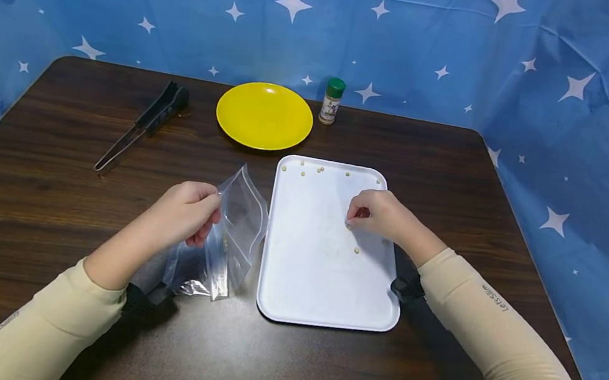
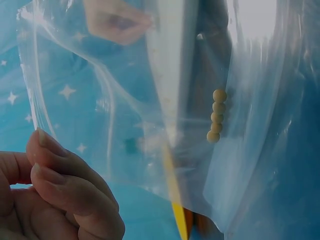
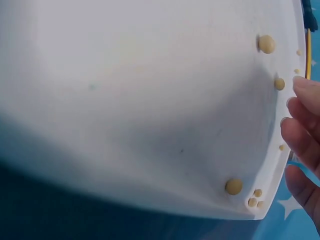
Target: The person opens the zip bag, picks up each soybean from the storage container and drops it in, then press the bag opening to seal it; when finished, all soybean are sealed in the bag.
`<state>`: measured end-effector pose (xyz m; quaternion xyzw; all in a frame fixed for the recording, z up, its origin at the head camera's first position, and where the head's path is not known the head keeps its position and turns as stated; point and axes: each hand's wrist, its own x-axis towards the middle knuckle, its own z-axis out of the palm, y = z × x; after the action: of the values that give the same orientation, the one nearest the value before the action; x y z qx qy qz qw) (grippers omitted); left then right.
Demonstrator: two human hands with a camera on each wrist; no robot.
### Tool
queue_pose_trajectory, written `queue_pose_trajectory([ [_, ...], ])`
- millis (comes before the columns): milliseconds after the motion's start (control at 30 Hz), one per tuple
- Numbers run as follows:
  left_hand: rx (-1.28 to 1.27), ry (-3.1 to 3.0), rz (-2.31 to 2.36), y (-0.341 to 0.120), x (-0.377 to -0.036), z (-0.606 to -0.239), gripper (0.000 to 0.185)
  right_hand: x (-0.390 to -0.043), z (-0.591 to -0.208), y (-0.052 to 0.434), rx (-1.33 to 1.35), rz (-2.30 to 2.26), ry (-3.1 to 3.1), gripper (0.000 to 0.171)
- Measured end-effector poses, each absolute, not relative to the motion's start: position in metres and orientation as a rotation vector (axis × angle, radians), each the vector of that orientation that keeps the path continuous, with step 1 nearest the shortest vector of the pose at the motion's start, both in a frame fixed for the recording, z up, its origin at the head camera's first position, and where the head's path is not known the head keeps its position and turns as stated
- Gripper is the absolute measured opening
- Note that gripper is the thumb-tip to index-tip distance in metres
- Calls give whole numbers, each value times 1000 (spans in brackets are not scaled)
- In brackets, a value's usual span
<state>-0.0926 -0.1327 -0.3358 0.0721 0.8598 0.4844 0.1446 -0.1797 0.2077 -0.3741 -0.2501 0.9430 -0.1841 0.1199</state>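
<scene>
Cream sleeves (image 1: 501,344) crossed the desk's (image 1: 29,184) near edge. Gathering pellets (image 3: 233,187) seemed the step in hand: beside the white tray's (image 1: 317,279) left edge, the left hand (image 1: 183,211) pinched a clear bag (image 1: 241,220), while the right hand (image 1: 381,213) curled inside the tray's right edge, its hold impossible to tell. Next probably called for a delicate pinch. Round, pale-yellow pellets dotted the tray's far edge, five seemingly lined up inside the bag.

Glare on bag (image 1: 245,218), shadowed tray (image 1: 318,267), shiny tabletop (image 1: 262,361)
</scene>
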Motion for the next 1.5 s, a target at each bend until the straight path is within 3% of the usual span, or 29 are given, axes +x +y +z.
queue_pose_trajectory([
  [767, 212, 2476, 1410, -133, -92, -336, 29, -179, -370, 199, -791, -458, 2690, 5],
  [1267, 227, 2466, 1428, -132, -91, -335, 29, -180, -281, 145, -1265, -1002, 2759, 6],
  [1500, 214, 2476, 1431, -133, -89, -335, 28, -175, -268, 109, -1590, -1223, 2625, 7],
])
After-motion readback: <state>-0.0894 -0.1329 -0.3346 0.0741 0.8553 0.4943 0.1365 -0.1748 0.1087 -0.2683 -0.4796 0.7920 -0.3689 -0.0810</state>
